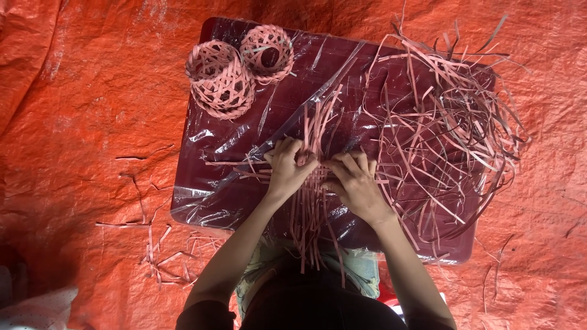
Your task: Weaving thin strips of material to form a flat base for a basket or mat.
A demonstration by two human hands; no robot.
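Head view, looking straight down: left hand [286, 168] and right hand [356, 183] working side by side over the middle of a dark red desk [202, 183] wrapped in clear plastic sheet [244, 131]. Left fingers curling and pinching a bundle of thin pink strips [312, 208] at its upper end; right hand lying flatter, fingers pressing down on the crossing strips just beside the left, thumb tucked toward the weave. Both hands touching the half-woven patch, strips fanning upward past the fingertips and trailing down over the near edge of the desk toward the lap.

Sitting at the far left corner of the desk: two small openwork woven baskets [223, 79], touching each other, both tipped on their sides. Sprawling across the right half: a big loose heap of strips [446, 128], spilling beyond the desk edge. Lying under everything: an orange tarp [79, 110], with scattered strip offcuts [159, 244] near the left forearm.
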